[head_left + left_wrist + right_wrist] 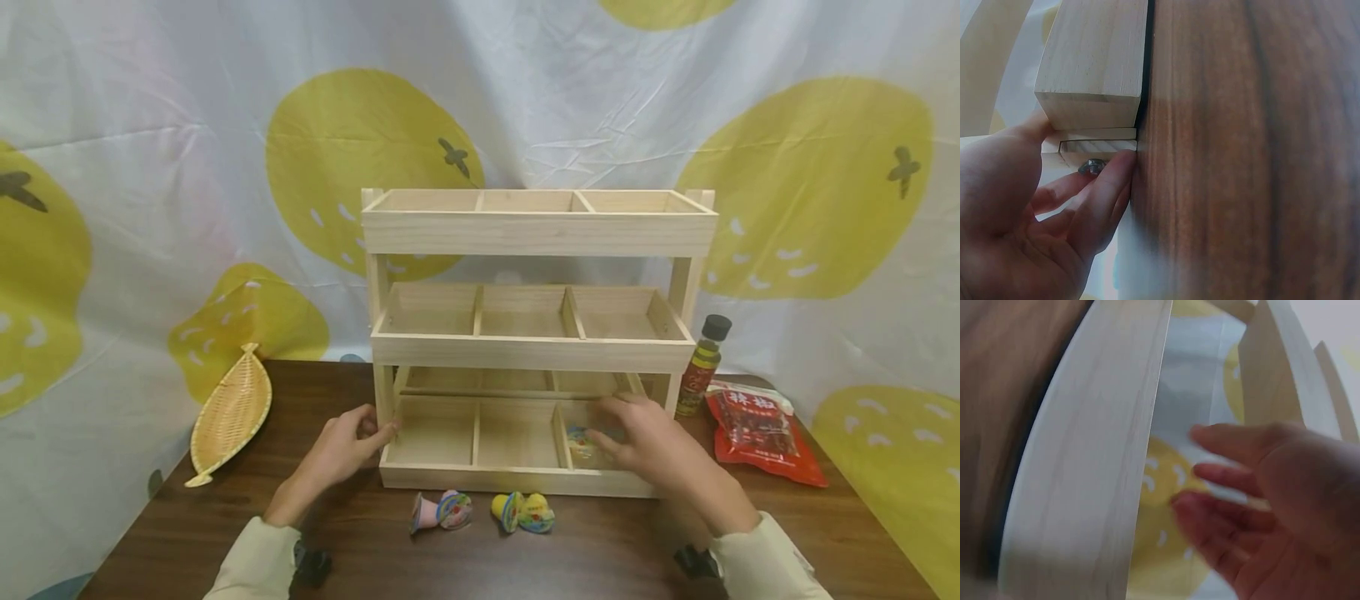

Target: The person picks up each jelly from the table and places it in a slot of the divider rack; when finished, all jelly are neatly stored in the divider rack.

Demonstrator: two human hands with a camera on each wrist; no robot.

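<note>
- A pale patterned cloth point(570, 100) with large yellow fruit shapes hangs behind everything.
- The dark wooden bench point(600, 567) carries the things below.
- The wooden rack point(540, 233) stands upright on it, three tiers high, with three compartments along each tier.
- A boat-shaped woven basket point(232, 412) lies well apart, to the rack's left.
- A red packet point(761, 433) lies to the right of the rack.
- A black-capped bottle point(701, 367) stands just beside the rack's right post.
- The right hand point(645, 429), blurred, hovers loosely spread over the bottom tier's right compartment; no held item shows.
- The left hand point(347, 446) grips the bottom tier's left end between thumb and bent fingers.
- Pink cups point(441, 511) and yellow cups point(522, 512) lie tipped before the rack; colourful lids point(579, 446) show in the right compartment.
</note>
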